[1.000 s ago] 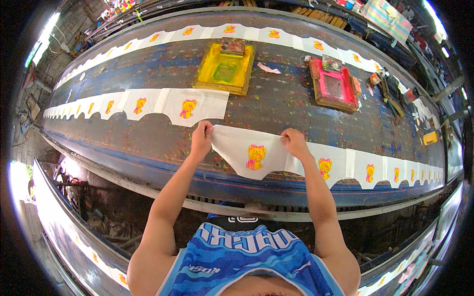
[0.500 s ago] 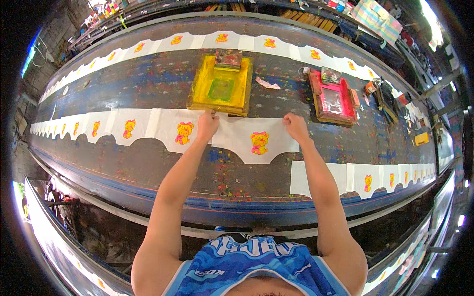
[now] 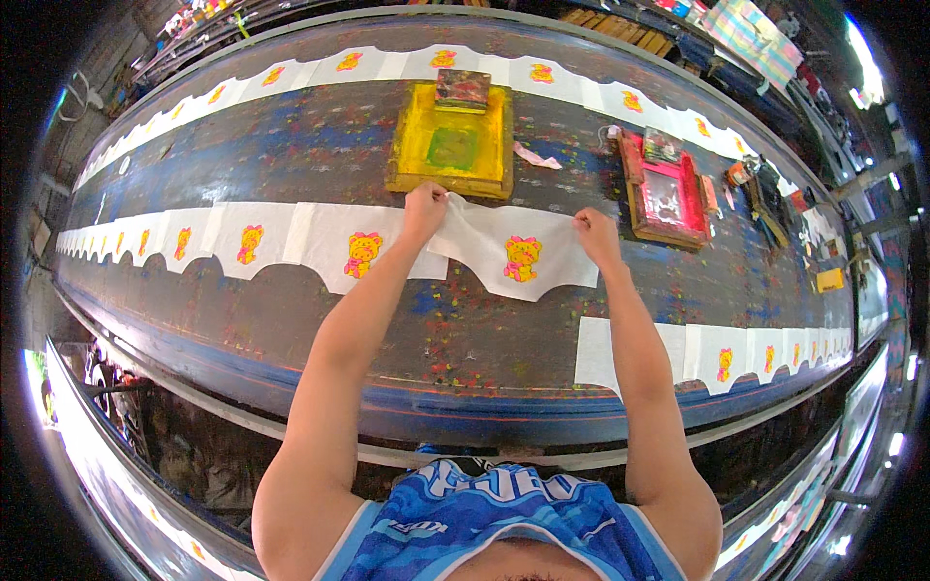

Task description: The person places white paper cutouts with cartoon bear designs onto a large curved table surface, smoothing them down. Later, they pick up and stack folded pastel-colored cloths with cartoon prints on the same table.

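My left hand [image 3: 423,206] and my right hand [image 3: 592,232] pinch the two upper corners of a white fabric piece [image 3: 511,254] printed with a yellow and pink bear. The piece lies on the long dark print table [image 3: 465,358], its left edge lapping over the neighbouring white piece [image 3: 360,254] in the middle row. Just beyond my left hand sits a yellow screen frame [image 3: 451,145] with a squeegee block on its far end.
A red screen frame [image 3: 665,189] lies at the right, with small pots and tools past it. Rows of printed white pieces run along the far edge [image 3: 436,63], the middle left [image 3: 174,242] and the near right [image 3: 736,353]. A pink rag [image 3: 536,156] lies between the frames.
Both hands carried the fabric piece from the table's near edge up to the middle row and laid it beside the other pieces. My arms are stretched further forward.
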{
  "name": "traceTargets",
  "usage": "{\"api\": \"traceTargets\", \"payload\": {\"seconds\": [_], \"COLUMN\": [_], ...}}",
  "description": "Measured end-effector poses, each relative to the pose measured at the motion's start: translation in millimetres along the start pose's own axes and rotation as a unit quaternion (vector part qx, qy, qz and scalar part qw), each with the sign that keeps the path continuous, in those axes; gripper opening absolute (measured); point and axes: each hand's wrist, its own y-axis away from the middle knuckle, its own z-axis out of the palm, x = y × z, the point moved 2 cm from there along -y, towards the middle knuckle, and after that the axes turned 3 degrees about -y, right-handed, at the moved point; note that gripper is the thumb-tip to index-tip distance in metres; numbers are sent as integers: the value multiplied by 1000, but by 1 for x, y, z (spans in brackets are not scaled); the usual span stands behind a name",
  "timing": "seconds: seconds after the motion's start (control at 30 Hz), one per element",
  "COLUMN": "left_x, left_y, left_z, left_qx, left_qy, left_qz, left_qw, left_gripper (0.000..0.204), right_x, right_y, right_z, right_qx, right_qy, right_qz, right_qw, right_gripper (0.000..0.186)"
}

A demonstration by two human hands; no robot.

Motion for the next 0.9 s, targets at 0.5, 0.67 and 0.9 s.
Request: {"api": "traceTargets", "payload": {"seconds": [0.5,0.67,0.9], "left_x": [52,39,0], "left_y": [47,48,22], "left_z": [-84,-73,-32], "left_qx": [-29,-50,-54], "left_qy": [112,40,-26], "left_qz": [-15,42,26], "left_qw": [993,997,998], "left_gripper": [20,23,27], "right_x": [-17,-1,28], "right_y": [27,24,-3], "right_z": [-84,-65,-9], "right_qx": [-28,-58,19], "right_qy": [-135,-133,-73], "right_qz": [-32,-9,-14], "right_qw": [990,989,997], "right_gripper": [15,16,16]}}
